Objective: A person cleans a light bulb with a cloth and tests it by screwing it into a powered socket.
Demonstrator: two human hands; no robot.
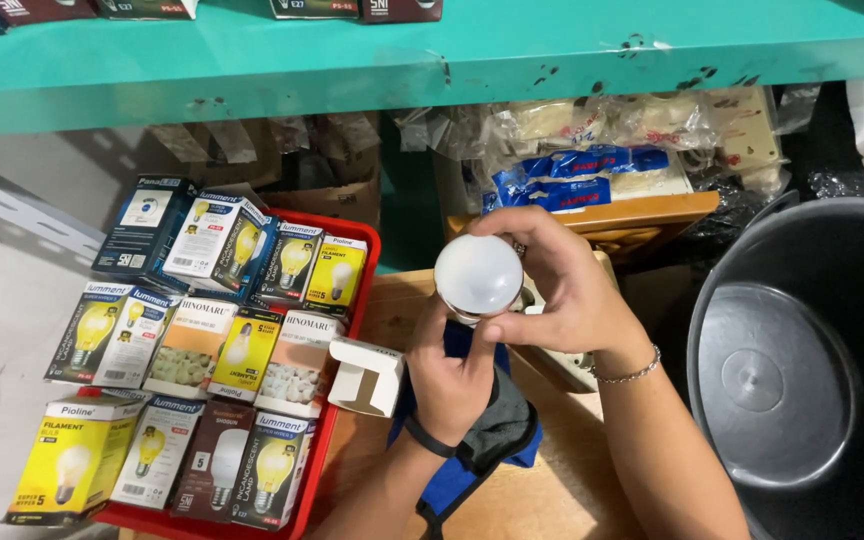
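Both my hands hold a white round light bulb (477, 272) up over the wooden table (542, 500). My right hand (562, 290) wraps the bulb from the right, thumb under it. My left hand (449, 375) grips the bulb's base from below and also pins a blue and grey cloth (487, 440) against the palm. An open white bulb box (365, 375) lies just left of my left hand, against the red tray.
A red tray (357, 235) full of boxed light bulbs fills the left side. A large black bucket (802, 370) stands at the right. A teal shelf (432, 55) runs overhead, with bagged electrical parts (602, 150) and cardboard behind.
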